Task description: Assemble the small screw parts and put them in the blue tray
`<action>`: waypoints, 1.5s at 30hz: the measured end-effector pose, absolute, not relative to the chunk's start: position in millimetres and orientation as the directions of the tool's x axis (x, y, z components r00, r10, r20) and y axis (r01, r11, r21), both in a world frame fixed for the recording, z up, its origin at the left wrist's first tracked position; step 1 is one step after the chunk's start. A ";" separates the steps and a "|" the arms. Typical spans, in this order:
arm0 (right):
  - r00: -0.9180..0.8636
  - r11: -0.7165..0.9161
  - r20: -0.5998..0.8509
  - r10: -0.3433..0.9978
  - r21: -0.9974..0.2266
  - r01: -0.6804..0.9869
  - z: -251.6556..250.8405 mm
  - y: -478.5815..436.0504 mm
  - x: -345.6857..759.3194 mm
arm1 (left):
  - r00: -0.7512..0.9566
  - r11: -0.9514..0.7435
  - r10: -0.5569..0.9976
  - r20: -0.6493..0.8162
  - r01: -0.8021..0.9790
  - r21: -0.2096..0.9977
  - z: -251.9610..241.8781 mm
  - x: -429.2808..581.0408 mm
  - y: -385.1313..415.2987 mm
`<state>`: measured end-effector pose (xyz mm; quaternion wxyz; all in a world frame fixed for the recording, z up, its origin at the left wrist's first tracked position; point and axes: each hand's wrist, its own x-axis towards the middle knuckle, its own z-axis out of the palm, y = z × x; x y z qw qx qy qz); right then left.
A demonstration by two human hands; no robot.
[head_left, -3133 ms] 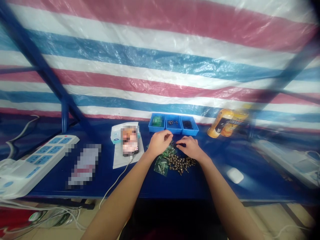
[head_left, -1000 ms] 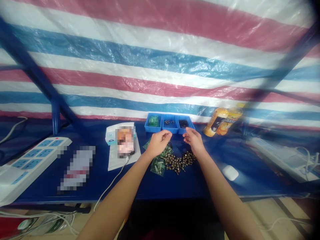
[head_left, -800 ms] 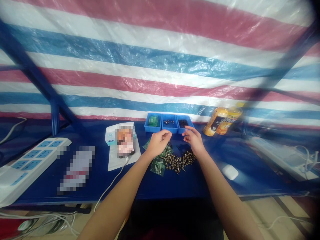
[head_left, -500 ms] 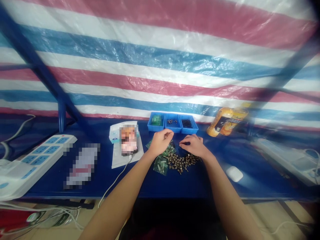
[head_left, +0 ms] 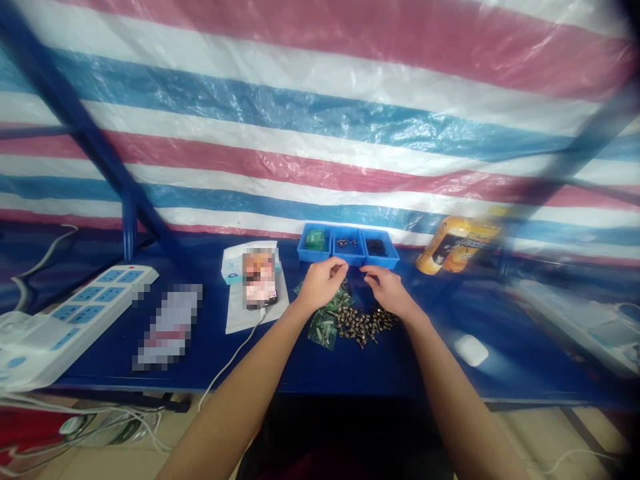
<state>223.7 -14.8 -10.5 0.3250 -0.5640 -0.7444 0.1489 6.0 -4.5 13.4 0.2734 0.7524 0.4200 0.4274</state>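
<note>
Both bare forearms reach forward from the bottom of the view and angle inward, so the hands sit close together but apart. The left hand point(head_left: 320, 283) is palm down with the fingers curled and the tips pinched against the thumb. The right hand point(head_left: 386, 291) is lower, its bent fingers pointing toward the left hand; whether they close fully is too small to tell.

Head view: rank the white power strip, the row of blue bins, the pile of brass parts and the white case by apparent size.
1. white power strip, cut off at the left edge
2. row of blue bins
3. pile of brass parts
4. white case
The bins sit farthest back, which shrinks them.
</note>
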 end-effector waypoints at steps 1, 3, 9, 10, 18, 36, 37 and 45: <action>-0.148 0.327 0.329 0.933 -0.600 0.730 -9.8 -14.7 222.3 | 0.285 -0.503 0.863 0.417 0.407 0.762 13.5 5.6 -4.3; -0.148 0.340 0.339 0.929 -0.628 0.700 -7.7 -15.3 219.8 | 0.293 -0.512 0.858 0.422 0.429 0.744 13.7 4.8 -4.2; -0.057 0.267 0.267 0.962 -0.872 0.411 -0.4 -19.4 213.0 | 0.384 -0.563 0.826 0.412 0.524 0.639 15.4 2.8 -8.1; -0.050 0.249 0.248 0.968 -0.900 0.358 1.4 -20.2 211.6 | 0.403 -0.575 0.818 0.411 0.531 0.622 16.0 2.7 -9.2; -0.111 0.249 0.228 0.967 -0.934 0.256 9.2 -25.3 197.6 | 0.500 -0.664 0.741 0.448 0.452 0.595 16.8 5.3 -12.1; 0.302 0.068 0.027 0.953 -0.990 -0.127 -1.6 -8.6 208.8 | 0.403 -0.580 0.811 0.424 0.461 0.672 13.2 7.6 -10.0; 0.340 0.067 0.020 0.940 -0.990 -0.126 -2.1 -7.5 209.7 | 0.404 -0.581 0.810 0.424 0.465 0.668 12.8 7.5 -9.8; 0.205 0.070 0.292 0.934 -0.714 0.696 -4.1 -11.7 222.2 | 0.381 -0.577 0.817 0.433 0.526 0.625 12.9 4.4 -6.5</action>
